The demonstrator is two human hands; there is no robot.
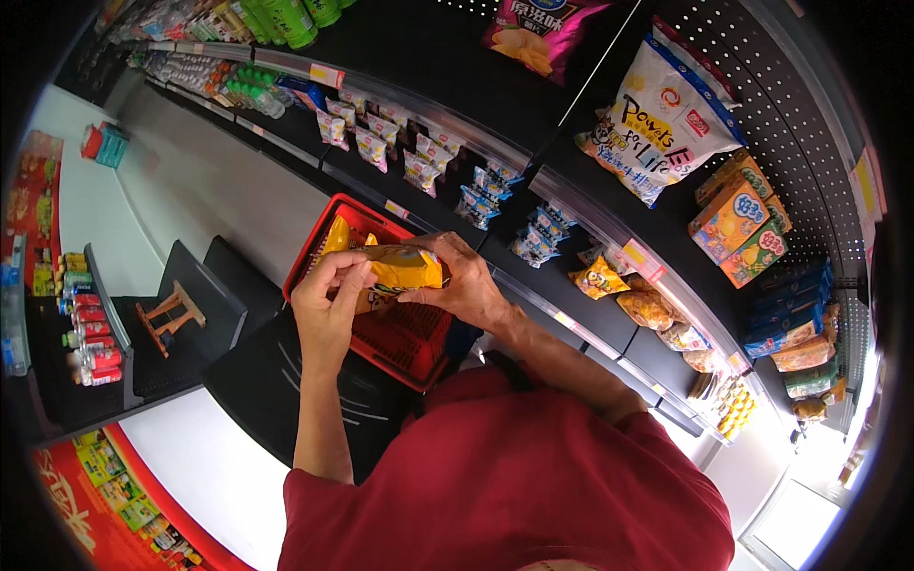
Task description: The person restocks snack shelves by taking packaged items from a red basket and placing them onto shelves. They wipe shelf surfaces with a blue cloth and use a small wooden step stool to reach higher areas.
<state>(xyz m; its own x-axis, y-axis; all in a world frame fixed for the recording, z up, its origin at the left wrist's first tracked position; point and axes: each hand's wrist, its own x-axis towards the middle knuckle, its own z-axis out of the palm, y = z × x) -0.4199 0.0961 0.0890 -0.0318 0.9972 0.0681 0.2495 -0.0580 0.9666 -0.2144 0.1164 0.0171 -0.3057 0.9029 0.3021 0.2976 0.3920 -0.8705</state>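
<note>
A yellow snack bag [405, 270] is held up in front of my chest, over a red plastic shopping basket [427, 377]. My right hand [460, 280] grips the bag's right end between thumb and fingers. At the bag's left end, my left hand [334, 280] has its thumb and forefinger pinched together at the edge. Inside the basket more yellow packaging [337, 235] stands by the far left wall, and part of another yellow package shows below the held bag. The hands and the bag hide much of the basket's middle.
Black shelves with small snack bags [371, 148] run diagonally beyond the basket. A large white snack bag [660, 121] and snack boxes [739, 221] stand on the upper right shelf. A small wooden stand [171, 317] and red cans [96, 339] are at the left.
</note>
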